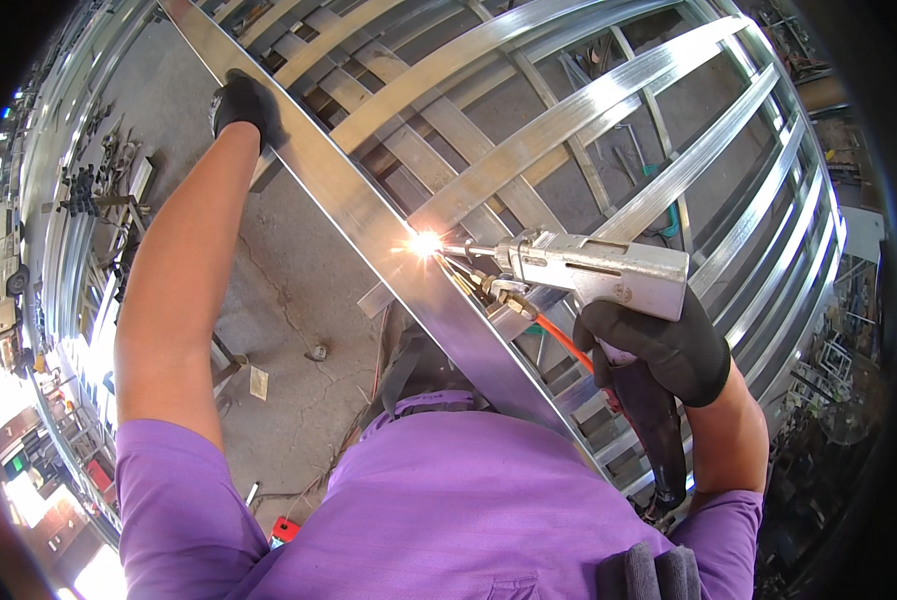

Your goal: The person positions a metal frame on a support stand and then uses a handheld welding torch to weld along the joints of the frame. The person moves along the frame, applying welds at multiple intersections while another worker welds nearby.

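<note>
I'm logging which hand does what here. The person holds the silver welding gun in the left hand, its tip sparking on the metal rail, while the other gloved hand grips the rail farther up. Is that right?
Not quite: the head view shows the silver welding gun in the right hand, not the left. Its tip is sparking on the metal rail, and the gloved left hand grips that rail farther up.

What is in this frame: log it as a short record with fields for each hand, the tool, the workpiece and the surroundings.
left hand: black-gloved left hand grips the edge of the long metal rail, arm stretched out
right hand: black-gloved right hand closed on the grip of the welding gun
tool: silver gun body, nozzle toward the rail, orange hose beneath
contact spot: bright spark at the nozzle tip, on the rail beside a crossing bar
workpiece: metal frame of crossing galvanised bars
surroundings: cracked concrete floor below
</note>
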